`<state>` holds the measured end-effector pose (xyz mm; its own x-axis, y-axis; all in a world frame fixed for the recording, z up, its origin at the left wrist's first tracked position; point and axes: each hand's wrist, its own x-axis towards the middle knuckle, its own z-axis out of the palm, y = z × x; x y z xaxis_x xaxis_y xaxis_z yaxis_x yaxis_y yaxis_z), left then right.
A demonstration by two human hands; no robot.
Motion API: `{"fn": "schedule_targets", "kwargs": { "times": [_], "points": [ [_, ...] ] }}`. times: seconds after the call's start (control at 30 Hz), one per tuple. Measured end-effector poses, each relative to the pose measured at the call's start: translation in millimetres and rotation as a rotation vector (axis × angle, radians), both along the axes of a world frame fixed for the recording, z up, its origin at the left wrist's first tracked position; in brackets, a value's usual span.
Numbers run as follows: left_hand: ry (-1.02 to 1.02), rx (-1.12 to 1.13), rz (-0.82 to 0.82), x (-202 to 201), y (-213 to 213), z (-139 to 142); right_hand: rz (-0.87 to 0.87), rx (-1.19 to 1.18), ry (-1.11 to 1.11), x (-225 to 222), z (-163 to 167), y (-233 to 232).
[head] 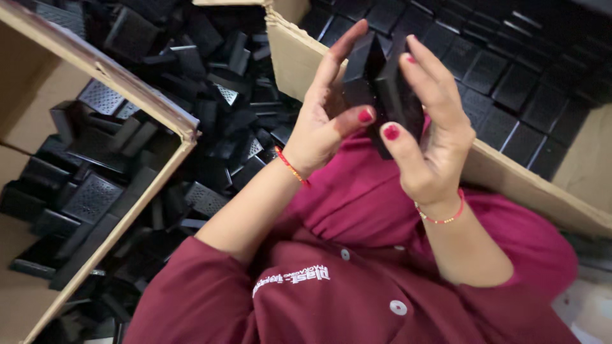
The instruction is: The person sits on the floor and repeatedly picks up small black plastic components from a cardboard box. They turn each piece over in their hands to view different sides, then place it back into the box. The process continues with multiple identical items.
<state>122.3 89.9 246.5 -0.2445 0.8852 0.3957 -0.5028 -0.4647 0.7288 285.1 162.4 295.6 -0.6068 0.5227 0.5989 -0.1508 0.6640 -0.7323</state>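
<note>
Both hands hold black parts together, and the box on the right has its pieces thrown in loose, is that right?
Not quite. The head view shows the right box with its pieces laid in neat rows, not loose. The left hand and right hand do hold black parts together.

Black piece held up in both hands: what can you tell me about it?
The black piece looks like matte moulded plastic, blocky with flat faces and straight edges. It may be two parts pressed together, but that is hard to tell. It is held upright in the air, above the edge of a cardboard box. The left hand grips it with thumb and fingers on one side, and the right hand grips the other.
</note>
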Motion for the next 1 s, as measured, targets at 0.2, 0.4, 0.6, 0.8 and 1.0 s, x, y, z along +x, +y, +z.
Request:
{"fn": "schedule_targets", "kwargs": {
  "times": [0.2,0.4,0.6,0.8,1.0],
  "points": [
    [0.066,-0.042,-0.109,8,-2,4,-0.008,0.023,0.044,23,-23,-2],
    [0.104,-0.062,-0.140,13,-1,7,0.029,-0.018,0.149,27,-38,1],
    [0.064,-0.124,-0.173,14,-4,8,0.043,0.025,0.173,27,-50,4],
    [0.131,-0.068,-0.147,11,-2,7,-0.004,0.064,0.179,24,-56,2],
    [0.091,-0.108,-0.173,12,-3,8,0.005,0.069,0.201,23,-56,3]
  ]
}}
